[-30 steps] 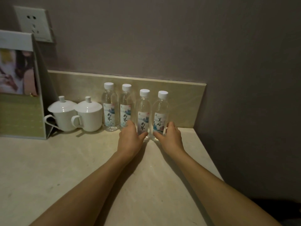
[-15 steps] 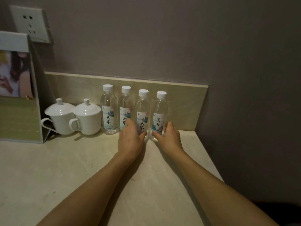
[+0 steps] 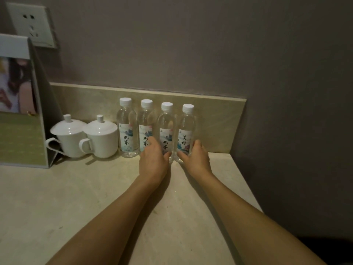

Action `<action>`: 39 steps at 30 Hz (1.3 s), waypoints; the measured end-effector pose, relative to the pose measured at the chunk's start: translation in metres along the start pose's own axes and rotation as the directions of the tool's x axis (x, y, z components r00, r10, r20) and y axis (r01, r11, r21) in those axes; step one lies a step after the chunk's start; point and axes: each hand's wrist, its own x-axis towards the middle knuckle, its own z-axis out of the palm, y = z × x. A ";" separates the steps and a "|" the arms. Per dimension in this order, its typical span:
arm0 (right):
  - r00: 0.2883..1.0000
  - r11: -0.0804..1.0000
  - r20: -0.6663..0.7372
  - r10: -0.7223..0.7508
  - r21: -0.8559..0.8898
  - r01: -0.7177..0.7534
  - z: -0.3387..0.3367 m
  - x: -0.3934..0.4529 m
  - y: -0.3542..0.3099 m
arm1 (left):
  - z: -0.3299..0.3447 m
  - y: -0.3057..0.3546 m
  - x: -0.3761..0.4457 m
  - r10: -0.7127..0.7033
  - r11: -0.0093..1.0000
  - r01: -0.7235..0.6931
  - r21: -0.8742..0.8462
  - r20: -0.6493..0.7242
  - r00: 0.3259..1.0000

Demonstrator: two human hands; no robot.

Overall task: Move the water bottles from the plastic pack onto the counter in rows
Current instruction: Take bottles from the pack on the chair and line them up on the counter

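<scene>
So you've got 4 water bottles standing upright in 1 row against the backsplash, caps on, sides touching or close to it. Your left hand is wrapped around the base of the third bottle, thumb at the front and fingers going around its left side, between it and the second bottle. Your right hand is clasping the base of the fourth bottle, thumb in front, fingers curling around at 3 o'clock. The first bottle sits untouched at 9 o'clock of the group.

Stuff that could bite you from here:

- They're tall and skinny, and you're holding them low. Nudge too hard toward 12 o'clock and a bottle could rock against the backsplash and tip.
- Your left fingers are squeezed into that gap. Pull them out carelessly and I'd bet the second bottle gets dragged or knocked toward 9 o'clock, then domino into the first one and on into the 2 lidded cups just beside it.
- The counter edge is off at 3 o'clock of the fourth bottle, so don't slide it that way.

No plastic pack in view, so I can't tell if more bottles are waiting.
</scene>
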 end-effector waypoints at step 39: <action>0.996 0.998 0.062 0.057 -0.012 -0.057 0.003 0.004 -0.007 | 0.002 0.009 0.001 -0.076 0.997 0.076 0.009 0.001 0.997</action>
